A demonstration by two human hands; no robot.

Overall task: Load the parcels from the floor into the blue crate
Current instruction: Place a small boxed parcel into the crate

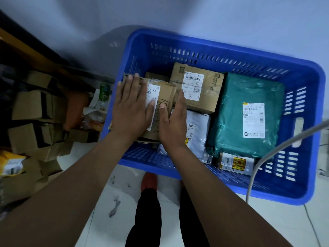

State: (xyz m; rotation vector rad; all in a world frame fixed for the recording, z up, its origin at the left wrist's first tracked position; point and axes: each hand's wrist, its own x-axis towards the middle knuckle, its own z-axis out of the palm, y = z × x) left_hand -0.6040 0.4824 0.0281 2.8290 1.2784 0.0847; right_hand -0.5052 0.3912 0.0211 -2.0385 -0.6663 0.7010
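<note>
A parcel storeroom or courier pick-up point — a blue crate holds parcels with barcode labels, and more cardboard boxes lie heaped on the tiled floor beside a plain wall.

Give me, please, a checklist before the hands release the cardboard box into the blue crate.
1. Left hand flat on the cardboard box top: ok.
2. Right hand against the box's right side: ok.
3. Box seated flat in the blue crate: cannot tell, hands cover it.
4. Grey cable clear of the crate: not ok, it crosses the right corner.
5. Floor parcels all loaded: not ok, cardboard boxes lie on the left.
</note>
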